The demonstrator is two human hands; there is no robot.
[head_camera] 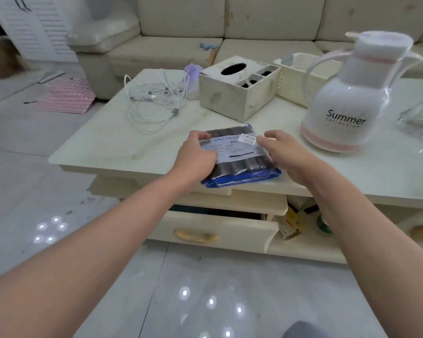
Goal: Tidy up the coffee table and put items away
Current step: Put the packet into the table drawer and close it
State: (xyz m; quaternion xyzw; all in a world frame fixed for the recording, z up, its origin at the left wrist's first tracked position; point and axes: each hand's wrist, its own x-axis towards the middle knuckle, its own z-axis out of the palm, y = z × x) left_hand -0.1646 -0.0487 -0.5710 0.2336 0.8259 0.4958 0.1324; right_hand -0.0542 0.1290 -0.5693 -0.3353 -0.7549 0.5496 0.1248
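Cables [154, 101], white and tangled, lie on the coffee table [103, 142] at about 10 o'clock from the package. The left hand [196, 158] holds the left edge of the dark package [242, 157], with its fingers curled over the top of it and the thumb on the label. The package is wrapped in clear plastic with blue ends, and it lies flat at the near edge of the table, above an open drawer [220, 231]. At 12 o'clock from it stands a cream tissue box [237, 93], and a small lilac pouch [192, 79] is just beside that box. The right hand [282, 152] rests at the right side of the package; its fingers are bent and a little apart, touching the edge. At 2 o'clock stands a white and pink jug [356, 93], with a slotted basket [294, 78] behind it.
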